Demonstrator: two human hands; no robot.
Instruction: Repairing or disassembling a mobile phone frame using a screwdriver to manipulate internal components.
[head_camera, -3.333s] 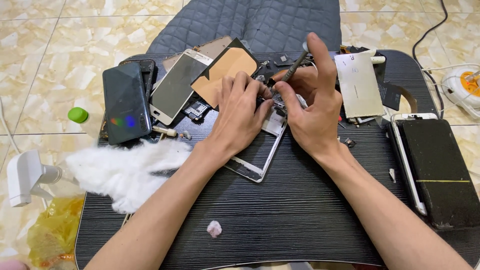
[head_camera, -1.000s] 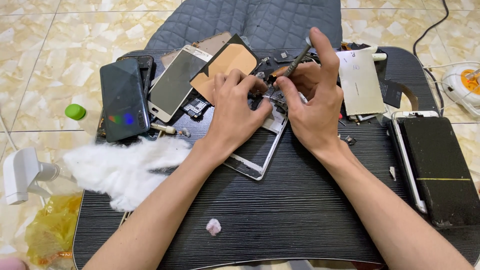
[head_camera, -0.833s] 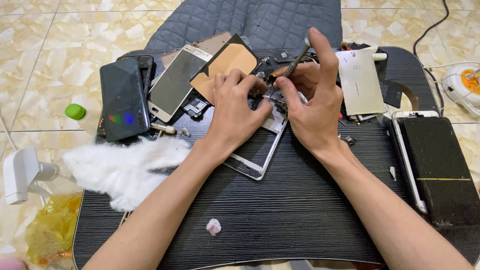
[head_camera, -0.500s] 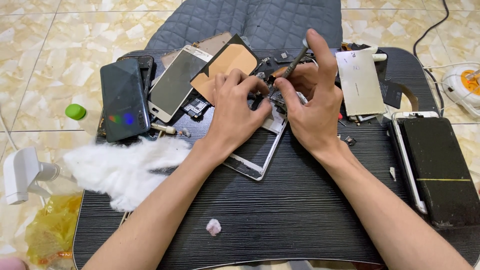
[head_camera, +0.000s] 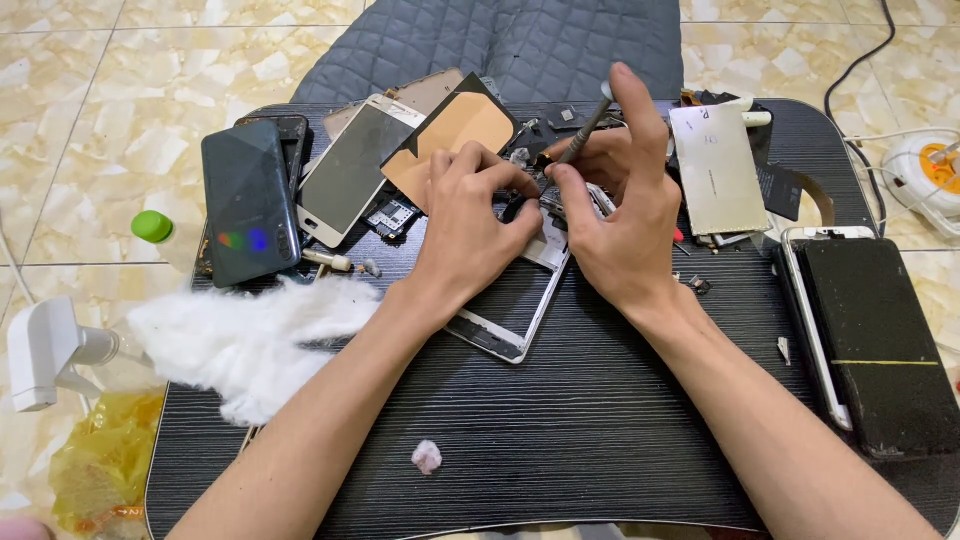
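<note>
Leftmost, one fluffy white cotton wad (head_camera: 235, 335) lies beside one glossy dark phone (head_camera: 248, 203). Centrally, the left hand (head_camera: 470, 225) presses curled fingers onto one opened white-framed phone (head_camera: 510, 310). The right hand (head_camera: 625, 215) pinches one slim metal screwdriver (head_camera: 583, 130) above it.

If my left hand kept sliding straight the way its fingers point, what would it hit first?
Probably the right hand. The left hand points up and to the right over the opened white-framed phone, and its fingertips already nearly meet the right hand's fingers, which hold a thin metal screwdriver. Depth is hard to judge.
</note>
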